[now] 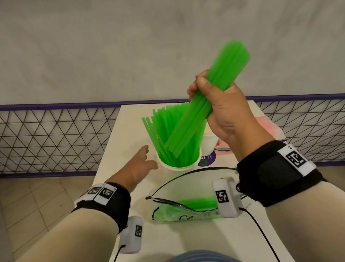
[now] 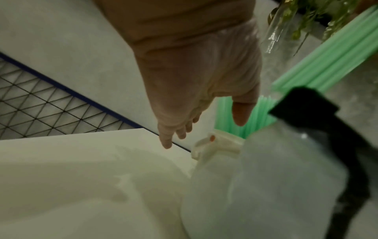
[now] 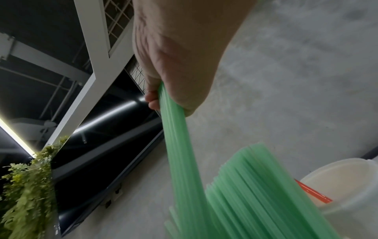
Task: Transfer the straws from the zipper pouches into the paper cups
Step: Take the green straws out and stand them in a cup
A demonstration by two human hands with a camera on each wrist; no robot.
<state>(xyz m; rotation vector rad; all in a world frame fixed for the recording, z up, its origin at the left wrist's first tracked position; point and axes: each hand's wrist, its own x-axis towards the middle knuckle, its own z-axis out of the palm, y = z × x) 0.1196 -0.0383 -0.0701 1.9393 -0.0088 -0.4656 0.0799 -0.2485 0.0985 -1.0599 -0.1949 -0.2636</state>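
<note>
My right hand point(image 1: 221, 110) grips a thick bundle of green straws point(image 1: 230, 64), tilted, its lower ends just above a white paper cup point(image 1: 178, 166). That cup holds many green straws point(image 1: 161, 131) fanned out. My left hand point(image 1: 143, 160) hovers open just left of the cup, fingers straight. A clear zipper pouch point(image 1: 174, 213) lies open at the near edge with a few green straws inside. In the right wrist view the right hand point(image 3: 174, 72) clasps the bundle point(image 3: 178, 137) above the cup's straws point(image 3: 255, 186). The left wrist view shows the left hand point(image 2: 194, 97) beside the cup's rim point(image 2: 220, 145).
A second white cup point(image 1: 208, 143) stands behind and right of the first; it holds an orange straw point(image 3: 313, 192). A pink pouch point(image 1: 270, 127) lies at the right edge of the narrow white table point(image 1: 122, 139). A wire mesh fence point(image 1: 44, 141) runs behind.
</note>
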